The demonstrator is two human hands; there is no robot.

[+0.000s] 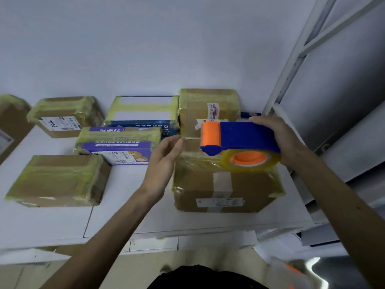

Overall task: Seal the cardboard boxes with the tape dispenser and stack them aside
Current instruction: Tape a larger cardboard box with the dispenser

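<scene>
My right hand point(279, 138) grips a blue tape dispenser point(245, 136) with an orange roller and a yellowish tape roll point(250, 161), held just above a large brown cardboard box point(225, 188). My left hand point(164, 161) pinches the clear tape end point(188, 138) pulled out to the left of the roller. A second taped brown box point(208, 109) stands behind the large one, against the wall.
Several taped boxes lie on the white table point(129, 197): a brown one point(58, 180) front left, a purple one point(118, 144), a blue-and-white one point(143, 111), and brown ones point(64, 115) at the back left. A grey metal frame point(302, 49) rises on the right.
</scene>
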